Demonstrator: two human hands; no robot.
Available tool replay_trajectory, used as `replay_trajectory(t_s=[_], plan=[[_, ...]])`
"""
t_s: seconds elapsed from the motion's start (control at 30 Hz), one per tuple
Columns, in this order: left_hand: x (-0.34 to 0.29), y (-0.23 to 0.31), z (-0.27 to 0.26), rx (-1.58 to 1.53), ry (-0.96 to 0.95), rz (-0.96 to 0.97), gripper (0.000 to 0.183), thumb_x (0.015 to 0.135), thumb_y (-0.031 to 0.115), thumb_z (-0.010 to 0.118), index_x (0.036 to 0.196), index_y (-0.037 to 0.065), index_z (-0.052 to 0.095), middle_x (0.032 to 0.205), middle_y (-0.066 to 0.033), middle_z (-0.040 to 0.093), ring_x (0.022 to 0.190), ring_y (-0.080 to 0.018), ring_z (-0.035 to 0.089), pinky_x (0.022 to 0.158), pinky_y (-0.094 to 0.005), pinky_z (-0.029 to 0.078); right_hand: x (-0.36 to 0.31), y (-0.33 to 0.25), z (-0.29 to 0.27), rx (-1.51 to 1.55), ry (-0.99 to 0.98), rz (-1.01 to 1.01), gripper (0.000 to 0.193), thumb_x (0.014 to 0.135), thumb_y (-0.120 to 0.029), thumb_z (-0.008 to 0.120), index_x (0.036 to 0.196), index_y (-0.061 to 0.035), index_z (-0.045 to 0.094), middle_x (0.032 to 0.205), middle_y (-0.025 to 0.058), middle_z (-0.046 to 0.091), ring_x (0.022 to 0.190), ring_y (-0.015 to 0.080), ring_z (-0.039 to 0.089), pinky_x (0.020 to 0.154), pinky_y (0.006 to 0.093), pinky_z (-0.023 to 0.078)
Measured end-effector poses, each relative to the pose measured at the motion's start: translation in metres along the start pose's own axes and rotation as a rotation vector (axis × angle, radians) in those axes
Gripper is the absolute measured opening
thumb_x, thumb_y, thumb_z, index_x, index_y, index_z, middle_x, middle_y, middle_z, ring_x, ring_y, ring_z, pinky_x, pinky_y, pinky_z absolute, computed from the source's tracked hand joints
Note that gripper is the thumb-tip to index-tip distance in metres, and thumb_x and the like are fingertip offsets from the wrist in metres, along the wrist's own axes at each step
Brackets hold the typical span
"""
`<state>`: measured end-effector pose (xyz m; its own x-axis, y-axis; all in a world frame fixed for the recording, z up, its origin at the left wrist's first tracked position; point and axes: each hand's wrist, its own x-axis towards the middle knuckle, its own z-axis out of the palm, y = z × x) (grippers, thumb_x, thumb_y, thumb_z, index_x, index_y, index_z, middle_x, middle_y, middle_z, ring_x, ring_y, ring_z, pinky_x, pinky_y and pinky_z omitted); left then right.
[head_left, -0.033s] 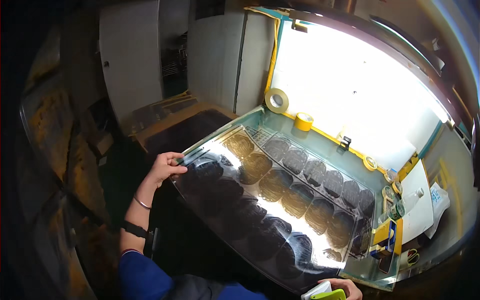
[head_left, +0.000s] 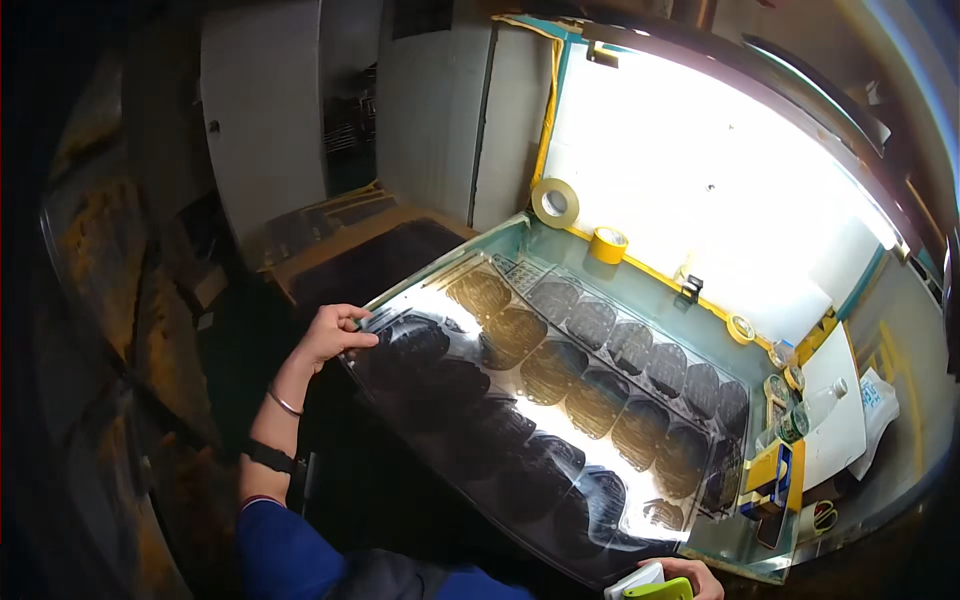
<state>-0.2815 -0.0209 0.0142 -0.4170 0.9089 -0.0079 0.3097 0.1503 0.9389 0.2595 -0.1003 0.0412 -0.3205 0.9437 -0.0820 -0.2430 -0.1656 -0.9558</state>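
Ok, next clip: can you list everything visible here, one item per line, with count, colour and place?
Patterned sheet: one, clear and glossy with rows of dark oval prints, lying across the lit table.
Light table: one, bright white top with yellow and teal edging, centre right.
Tape rolls: two clear to see, a pale one and a yellow one, along the table's back edge; smaller rolls further right.
Bottle: one, clear plastic, right end of the table.
Cabinets: grey, behind on the left.
Left hand: gripping the sheet's left corner; wrist has a bangle and a dark band.
Right hand: bottom edge, holding a white and green object.
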Motion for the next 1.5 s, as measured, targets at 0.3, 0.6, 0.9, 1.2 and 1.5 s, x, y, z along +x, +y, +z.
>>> replay_trajectory(t_s=[0.3,0.6,0.9,1.2,1.5], plan=[[0.013,-0.011,0.001,0.482,-0.065,0.304,0.029,0.063,0.018,0.073,0.080,-0.001,0.059,0.059,-0.0043,0.054,0.057,-0.0071,0.052,0.052,-0.0254,0.041,-0.005,-0.008,0.024,-0.353,0.256,-0.056,0.064,0.064,-0.038,0.060,0.104,0.0113,0.052,0.098,0.0217,0.058,0.083,0.0251,0.059,0.075,0.0313,0.049],[0.016,-0.049,-0.027,-0.276,-0.045,0.010,0.013,0.086,0.017,0.054,0.079,0.006,0.055,0.057,0.0015,0.052,0.044,-0.0055,0.053,0.039,-0.0205,0.046,0.007,-0.007,0.038,-0.041,0.126,-0.043,0.065,0.065,-0.040,0.060,0.105,0.0098,0.051,0.103,0.0250,0.056,0.085,0.0270,0.059,0.076,0.0333,0.049],[0.035,-0.139,-0.096,-0.661,0.507,0.060,0.003,0.084,0.013,0.056,0.084,0.013,0.059,0.065,0.0064,0.051,0.056,-0.0035,0.049,0.049,-0.0193,0.042,0.023,0.002,0.052,0.042,0.107,-0.050,0.068,0.067,-0.046,0.061,0.105,0.0084,0.049,0.110,0.0307,0.051,0.089,0.0315,0.058,0.077,0.0373,0.049],[0.101,-0.171,-0.071,-0.902,0.980,0.009,0.020,0.090,0.019,0.048,0.105,0.006,0.052,0.082,-0.0023,0.047,0.065,-0.0145,0.055,0.052,-0.0278,0.057,0.024,0.008,0.075,0.030,0.233,-0.074,0.072,0.068,-0.051,0.063,0.106,0.0087,0.049,0.104,0.0266,0.054,0.083,0.0264,0.057,0.072,0.0336,0.049],[0.157,-0.290,-0.028,0.252,1.054,-0.209,0.030,0.086,0.018,0.048,0.110,0.001,0.053,0.100,-0.0159,0.057,0.091,-0.0340,0.058,0.082,-0.0389,0.046,0.020,0.008,0.077,0.114,0.227,0.020,0.067,0.070,-0.042,0.067,0.112,0.0067,0.047,0.100,0.0165,0.057,0.083,0.0213,0.058,0.074,0.0322,0.048]])
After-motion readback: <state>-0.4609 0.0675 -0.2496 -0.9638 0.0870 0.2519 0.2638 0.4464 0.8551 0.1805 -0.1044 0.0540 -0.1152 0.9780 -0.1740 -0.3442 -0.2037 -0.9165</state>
